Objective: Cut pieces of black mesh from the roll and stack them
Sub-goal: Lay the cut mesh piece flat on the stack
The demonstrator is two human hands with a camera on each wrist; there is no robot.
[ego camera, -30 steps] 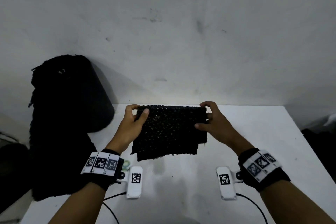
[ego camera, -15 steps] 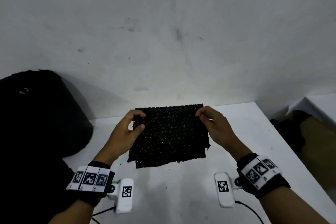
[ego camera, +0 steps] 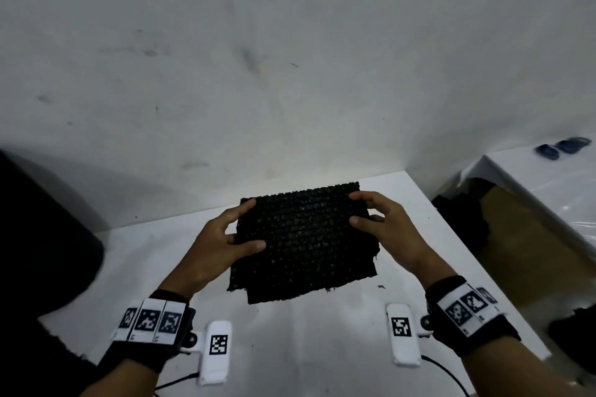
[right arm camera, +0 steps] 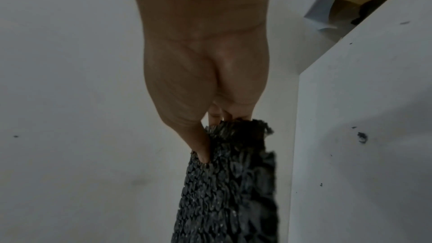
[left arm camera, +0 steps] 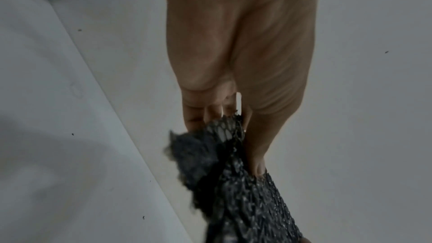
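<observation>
Both hands hold the rectangular black mesh pieces (ego camera: 303,242) above the white table (ego camera: 322,348): your left hand (ego camera: 213,248) and right hand (ego camera: 387,229) pinch opposite side edges. That spread grip likely keeps the layers flat and aligned for stacking.

Head view: from above, facing forward and down over the table (ego camera: 290,348) toward the wall. Wrist views: close along each palm, the left hand (left arm camera: 236,53) and the right hand (right arm camera: 203,53). All three share the held mesh (ego camera: 303,235)
</observation>
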